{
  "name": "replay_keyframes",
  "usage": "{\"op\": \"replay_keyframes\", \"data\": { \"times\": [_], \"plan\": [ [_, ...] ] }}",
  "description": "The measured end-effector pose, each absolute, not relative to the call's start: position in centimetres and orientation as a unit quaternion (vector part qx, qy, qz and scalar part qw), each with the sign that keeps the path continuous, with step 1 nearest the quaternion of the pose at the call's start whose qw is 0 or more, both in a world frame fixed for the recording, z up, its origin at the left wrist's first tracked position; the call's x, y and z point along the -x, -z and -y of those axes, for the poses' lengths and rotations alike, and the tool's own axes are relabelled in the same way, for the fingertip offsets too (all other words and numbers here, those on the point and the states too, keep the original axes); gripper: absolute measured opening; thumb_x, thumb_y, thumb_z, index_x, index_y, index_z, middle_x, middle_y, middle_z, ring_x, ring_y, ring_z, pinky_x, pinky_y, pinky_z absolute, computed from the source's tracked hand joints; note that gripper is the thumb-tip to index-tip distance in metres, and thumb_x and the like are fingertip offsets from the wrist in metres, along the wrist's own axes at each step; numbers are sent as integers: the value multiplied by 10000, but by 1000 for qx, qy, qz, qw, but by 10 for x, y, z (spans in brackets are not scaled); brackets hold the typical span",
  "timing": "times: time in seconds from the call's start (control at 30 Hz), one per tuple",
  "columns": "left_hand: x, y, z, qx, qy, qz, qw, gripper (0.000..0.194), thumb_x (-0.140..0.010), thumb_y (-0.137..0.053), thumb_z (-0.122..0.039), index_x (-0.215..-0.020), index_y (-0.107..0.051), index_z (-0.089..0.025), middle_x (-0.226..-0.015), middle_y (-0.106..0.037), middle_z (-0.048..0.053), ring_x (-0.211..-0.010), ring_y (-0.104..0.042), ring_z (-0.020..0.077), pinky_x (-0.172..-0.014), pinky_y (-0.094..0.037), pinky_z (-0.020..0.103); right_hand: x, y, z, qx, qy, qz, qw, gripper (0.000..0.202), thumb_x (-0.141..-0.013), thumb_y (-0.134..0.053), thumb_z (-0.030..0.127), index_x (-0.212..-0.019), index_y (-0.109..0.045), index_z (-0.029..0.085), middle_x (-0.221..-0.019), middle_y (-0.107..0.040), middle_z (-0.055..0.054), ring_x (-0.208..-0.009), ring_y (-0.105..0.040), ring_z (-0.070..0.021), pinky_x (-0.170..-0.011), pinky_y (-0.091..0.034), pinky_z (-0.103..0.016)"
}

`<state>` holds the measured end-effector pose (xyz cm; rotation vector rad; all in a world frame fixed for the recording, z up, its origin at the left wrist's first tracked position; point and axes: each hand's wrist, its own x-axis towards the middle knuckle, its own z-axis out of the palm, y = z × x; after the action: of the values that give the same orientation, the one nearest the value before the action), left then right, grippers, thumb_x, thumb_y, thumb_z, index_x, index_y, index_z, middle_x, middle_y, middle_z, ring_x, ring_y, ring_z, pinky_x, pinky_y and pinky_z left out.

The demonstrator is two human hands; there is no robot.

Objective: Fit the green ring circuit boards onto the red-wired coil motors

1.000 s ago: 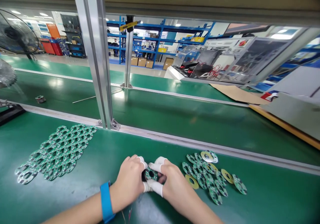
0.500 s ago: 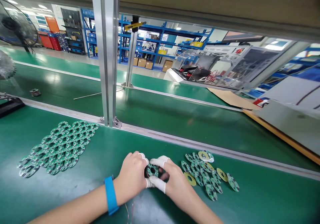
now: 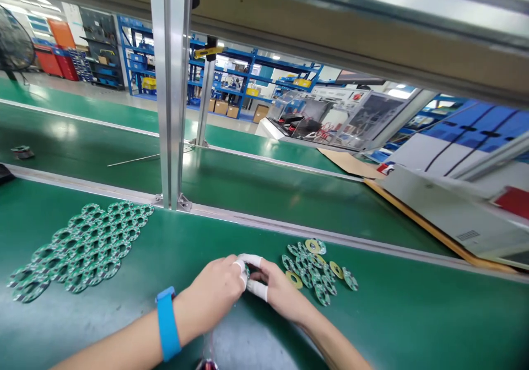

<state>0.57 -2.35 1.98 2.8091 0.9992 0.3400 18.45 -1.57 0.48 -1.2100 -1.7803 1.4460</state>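
Note:
My left hand [image 3: 219,287], with white finger covers and a blue wrist strap [image 3: 168,326], is closed on a small ring-shaped circuit board [image 3: 247,271]. Only a green sliver of the board shows between the fingers. From the other side, my right hand [image 3: 275,287] curves its covered thumb and forefinger around the same board. Just right of it lies a loose heap of green ring-shaped circuit boards [image 3: 305,264], with several yellow rings [image 3: 336,270] among them. To the left, more such boards [image 3: 88,249] lie in overlapping rows.
An upright metal post [image 3: 167,100] stands on the metal rail [image 3: 248,224] behind the boards. A grey panel [image 3: 438,210] edged in orange lies at the right. At the bottom edge, a dark red object [image 3: 206,364] is partly visible near a thin wire.
The view has turned rightward, so the boards and rail sit farther left. The held board has turned from face-on to mostly hidden between the fingers, and the hands are closer together.

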Motion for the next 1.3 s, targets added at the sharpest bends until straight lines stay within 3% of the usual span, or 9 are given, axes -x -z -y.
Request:
{"op": "replay_keyframes", "data": {
  "times": [0.13,0.37,0.5,0.6,0.67,0.83,1.03,1.2,1.3],
  "plan": [
    [-10,-7,26,-946,-124,-300,5,193,-832,-436,-21,-835,-616,-92,-832,-611,96,-823,-547,218,-730,-485,333,-180,-4,18,456,-487,689,284,376,-737,-584,241,-1104,-581,156,-1075,-595,-106,-956,-570,-224,-834,-486,-381],
    [-13,8,30,-937,-159,-310,-10,186,-837,-443,-33,-807,-610,-109,-817,-605,88,-891,-540,230,-797,-469,342,-180,4,20,481,-447,696,290,401,-722,-553,203,-1120,-575,157,-962,-621,-75,-802,-575,-184,-752,-503,-353],
    [-9,-2,29,-925,-169,-334,67,206,-816,-436,-14,-803,-609,-126,-830,-612,84,-843,-544,214,-768,-479,333,-191,-13,20,480,-378,744,270,479,-688,-536,112,-1161,-558,190,-1118,-581,-96,-945,-556,-200,-793,-487,-339],
    [0,-16,18,-879,-221,-373,199,278,-714,-468,23,-843,-635,-159,-907,-629,54,-881,-551,190,-813,-472,302,-201,-37,24,497,-325,781,194,336,-672,-518,67,-946,-671,188,-874,-640,-54,-766,-573,-175,-679,-477,-289],
    [6,-23,7,-819,-275,-410,293,413,-642,-476,30,-959,-639,-179,-986,-627,34,-909,-554,170,-847,-460,281,-203,-49,28,464,-363,800,113,237,-680,-528,67,-770,-710,187,-692,-636,-13,-633,-559,-144,-601,-449,-242],
    [10,-20,-6,-731,-256,-454,440,548,-580,-547,-30,-1115,-589,-143,-1010,-609,54,-841,-555,164,-778,-483,277,-199,-53,33,370,-470,802,-6,233,-656,-617,94,-807,-750,213,-646,-647,16,-543,-529,-109,-523,-400,-187],
    [7,-16,1,-722,-221,-434,491,590,-562,-640,-87,-1147,-569,-124,-1048,-582,81,-866,-558,181,-811,-473,289,-198,-52,31,381,-461,802,-11,268,-651,-621,65,-818,-753,227,-638,-633,19,-535,-501,-104,-522,-376,-186],
    [5,-15,3,-735,-226,-435,468,531,-566,-725,-216,-1080,-606,-155,-968,-596,48,-808,-557,177,-757,-467,280,-194,-54,37,352,-453,818,-23,213,-658,-656,142,-830,-745,229,-631,-620,28,-510,-484,-101,-500,-371,-190],
    [2,-10,4,-744,-245,-442,438,483,-587,-718,-226,-1053,-617,-153,-942,-595,43,-792,-547,173,-727,-454,265,-190,-51,38,359,-445,820,16,203,-644,-624,108,-783,-731,212,-657,-617,22,-545,-498,-107,-515,-378,-197]
  ]
}}
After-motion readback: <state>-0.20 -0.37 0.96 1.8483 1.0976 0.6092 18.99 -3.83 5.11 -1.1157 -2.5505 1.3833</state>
